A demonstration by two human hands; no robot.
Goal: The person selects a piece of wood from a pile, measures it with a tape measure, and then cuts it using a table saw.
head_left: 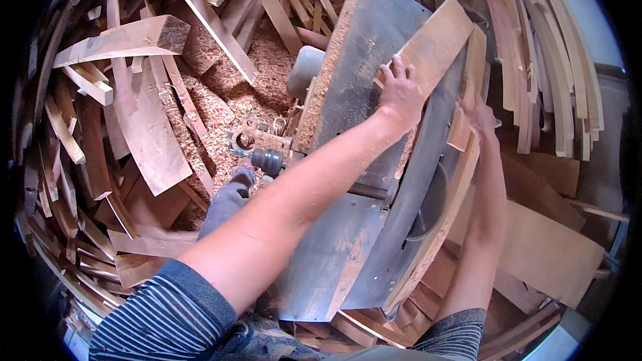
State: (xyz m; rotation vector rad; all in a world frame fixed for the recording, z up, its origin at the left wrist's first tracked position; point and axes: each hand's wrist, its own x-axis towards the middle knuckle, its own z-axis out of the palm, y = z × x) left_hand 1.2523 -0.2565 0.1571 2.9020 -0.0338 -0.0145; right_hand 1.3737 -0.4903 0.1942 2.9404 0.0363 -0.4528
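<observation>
Sawdust and curved offcuts [144, 130] are littering the floor around our grey steel saw table [354, 93]. We're pressing our left hand [400, 90] flat on the long brown wooden plank [435, 43] lying across the table, while our right hand [478, 115] is gripping its far edge.

Board [435, 43]: pale tan, reddish at the edge. Saw table [361, 93]: dull grey steel, dusted orange-tan. Sawdust [247, 87]: pinkish tan. Offcuts [144, 127]: light to red-brown. Sleeves [167, 314]: navy with thin white stripes. Knob [267, 158]: dark grey-blue.
</observation>
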